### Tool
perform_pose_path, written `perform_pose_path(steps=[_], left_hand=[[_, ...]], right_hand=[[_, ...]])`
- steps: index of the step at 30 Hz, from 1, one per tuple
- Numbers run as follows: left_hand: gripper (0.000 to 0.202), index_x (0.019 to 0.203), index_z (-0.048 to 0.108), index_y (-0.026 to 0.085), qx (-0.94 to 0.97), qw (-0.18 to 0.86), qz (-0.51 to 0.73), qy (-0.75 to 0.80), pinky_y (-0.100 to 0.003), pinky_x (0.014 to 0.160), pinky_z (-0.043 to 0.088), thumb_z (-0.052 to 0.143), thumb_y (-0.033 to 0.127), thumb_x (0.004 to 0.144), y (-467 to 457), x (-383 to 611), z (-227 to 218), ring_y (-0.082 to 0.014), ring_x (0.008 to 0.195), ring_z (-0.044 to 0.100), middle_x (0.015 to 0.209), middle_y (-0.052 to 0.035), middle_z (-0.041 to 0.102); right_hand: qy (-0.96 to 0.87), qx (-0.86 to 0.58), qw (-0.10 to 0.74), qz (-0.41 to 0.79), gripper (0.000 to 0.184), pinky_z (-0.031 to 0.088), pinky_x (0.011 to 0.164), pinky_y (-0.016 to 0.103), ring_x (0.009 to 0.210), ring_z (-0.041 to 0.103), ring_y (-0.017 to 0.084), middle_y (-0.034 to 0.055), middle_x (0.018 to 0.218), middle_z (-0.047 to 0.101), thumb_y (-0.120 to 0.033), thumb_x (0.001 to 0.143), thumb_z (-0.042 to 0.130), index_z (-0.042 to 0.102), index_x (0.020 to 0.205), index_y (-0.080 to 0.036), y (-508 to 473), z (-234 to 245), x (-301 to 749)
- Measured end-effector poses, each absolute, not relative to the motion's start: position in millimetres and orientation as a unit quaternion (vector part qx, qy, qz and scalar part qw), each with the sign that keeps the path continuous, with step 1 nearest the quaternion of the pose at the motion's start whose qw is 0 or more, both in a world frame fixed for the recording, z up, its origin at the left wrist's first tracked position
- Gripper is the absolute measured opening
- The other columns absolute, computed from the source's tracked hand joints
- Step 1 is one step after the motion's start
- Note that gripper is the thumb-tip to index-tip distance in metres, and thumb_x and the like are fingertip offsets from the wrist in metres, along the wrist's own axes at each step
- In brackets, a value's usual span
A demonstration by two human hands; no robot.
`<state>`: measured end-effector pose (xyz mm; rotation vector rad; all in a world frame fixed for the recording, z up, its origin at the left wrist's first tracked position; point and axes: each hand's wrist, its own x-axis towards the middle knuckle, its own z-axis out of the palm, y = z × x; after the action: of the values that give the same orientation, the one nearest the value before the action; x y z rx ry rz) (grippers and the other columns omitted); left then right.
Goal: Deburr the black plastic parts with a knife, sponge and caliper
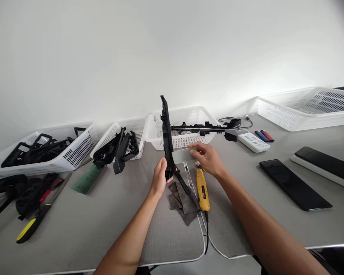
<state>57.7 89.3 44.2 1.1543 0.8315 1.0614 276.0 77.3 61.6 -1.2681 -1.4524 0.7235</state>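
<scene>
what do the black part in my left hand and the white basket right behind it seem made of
The black part looks like rigid moulded plastic, mostly matte, judging by its ribs and small projections. The white basket is probably plastic too, smooth and slightly translucent, with rows of moulded holes.

We've got a long, slim black plastic part (167, 137) up here, nearly upright, knobbly at the top, and a flat, pale-grey sheet (181, 156) right beside its lower half
</scene>
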Motion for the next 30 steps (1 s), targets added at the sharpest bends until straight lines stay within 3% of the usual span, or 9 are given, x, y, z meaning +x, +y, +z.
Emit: perform_pose_path(steps=[4, 8, 10, 13, 16, 18, 21, 26, 30], left_hand=[[0.074, 0.112, 0.07, 0.015, 0.526, 0.635, 0.435, 0.362, -0.021, 0.039, 0.029, 0.066, 0.083, 0.085, 87, 58, 46, -0.0083, 0.044, 0.044, 0.074, -0.0032, 0.069], [0.074, 0.12, 0.067, 0.017, 0.537, 0.632, 0.423, 0.365, -0.02, 0.039, 0.031, 0.075, 0.079, 0.081, 88, 58, 45, -0.0117, 0.051, 0.053, 0.074, -0.001, 0.067], [0.072, 0.12, 0.067, 0.019, 0.536, 0.633, 0.416, 0.373, -0.018, 0.04, 0.031, 0.08, 0.075, 0.078, 89, 58, 42, -0.0167, 0.062, 0.064, 0.074, -0.0009, 0.066], [0.064, 0.119, 0.068, 0.024, 0.529, 0.637, 0.404, 0.388, -0.017, 0.048, 0.041, 0.087, 0.067, 0.075, 89, 58, 37, -0.0222, 0.082, 0.073, 0.088, -0.0033, 0.071], [0.062, 0.125, 0.069, 0.028, 0.527, 0.642, 0.396, 0.392, -0.021, 0.057, 0.049, 0.089, 0.06, 0.075, 89, 58, 32, -0.0231, 0.09, 0.074, 0.102, -0.0055, 0.074], [0.061, 0.127, 0.069, 0.028, 0.533, 0.637, 0.393, 0.394, -0.021, 0.058, 0.05, 0.087, 0.059, 0.077, 90, 58, 30, -0.0228, 0.09, 0.074, 0.108, -0.0072, 0.075], [0.059, 0.126, 0.069, 0.027, 0.543, 0.621, 0.395, 0.405, -0.019, 0.056, 0.048, 0.086, 0.059, 0.079, 91, 57, 27, -0.0208, 0.087, 0.073, 0.111, -0.0088, 0.076], [0.06, 0.126, 0.068, 0.024, 0.569, 0.611, 0.386, 0.392, -0.017, 0.047, 0.039, 0.084, 0.059, 0.08, 90, 58, 28, -0.0168, 0.075, 0.067, 0.098, -0.0064, 0.075], [0.059, 0.123, 0.068, 0.023, 0.569, 0.616, 0.379, 0.391, -0.018, 0.044, 0.036, 0.085, 0.059, 0.079, 89, 58, 31, -0.0144, 0.066, 0.063, 0.091, -0.0045, 0.075]], right_hand=[[-0.611, -0.493, 0.489, 0.38, 0.044, 0.038, 0.061, 0.03, 0.064, 0.047, 0.016, -0.0017, 0.071, 0.057, -0.059, 0.093, 0.065, 0.072, 0.11, -0.019, 78, 60, 274], [-0.565, -0.551, 0.544, 0.285, 0.04, 0.038, 0.06, 0.03, 0.064, 0.045, 0.016, -0.003, 0.069, 0.052, -0.055, 0.094, 0.065, 0.073, 0.111, -0.02, 79, 58, 275], [-0.557, -0.529, 0.566, 0.3, 0.042, 0.041, 0.062, 0.031, 0.066, 0.048, 0.017, -0.0024, 0.072, 0.053, -0.056, 0.095, 0.064, 0.071, 0.116, -0.02, 80, 58, 274], [-0.589, -0.487, 0.529, 0.369, 0.045, 0.044, 0.065, 0.032, 0.068, 0.053, 0.018, -0.0017, 0.073, 0.056, -0.058, 0.093, 0.065, 0.071, 0.115, -0.02, 80, 58, 270], [-0.567, -0.536, 0.547, 0.303, 0.04, 0.039, 0.062, 0.032, 0.064, 0.047, 0.017, -0.0028, 0.069, 0.051, -0.055, 0.095, 0.063, 0.072, 0.112, -0.02, 78, 58, 263], [-0.546, -0.552, 0.576, 0.257, 0.036, 0.037, 0.062, 0.032, 0.064, 0.044, 0.017, -0.0028, 0.071, 0.049, -0.052, 0.098, 0.061, 0.072, 0.114, -0.022, 76, 58, 257], [-0.573, -0.508, 0.568, 0.302, 0.035, 0.04, 0.064, 0.032, 0.067, 0.048, 0.017, -0.0018, 0.074, 0.052, -0.052, 0.098, 0.062, 0.071, 0.116, -0.022, 75, 57, 253], [-0.51, -0.561, 0.599, 0.257, 0.037, 0.041, 0.063, 0.032, 0.067, 0.049, 0.018, -0.0007, 0.076, 0.055, -0.052, 0.097, 0.063, 0.071, 0.116, -0.021, 78, 56, 264], [-0.473, -0.521, 0.655, 0.274, 0.043, 0.051, 0.068, 0.033, 0.073, 0.055, 0.019, -0.0007, 0.08, 0.057, -0.058, 0.092, 0.069, 0.068, 0.117, -0.023, 82, 55, 272]])
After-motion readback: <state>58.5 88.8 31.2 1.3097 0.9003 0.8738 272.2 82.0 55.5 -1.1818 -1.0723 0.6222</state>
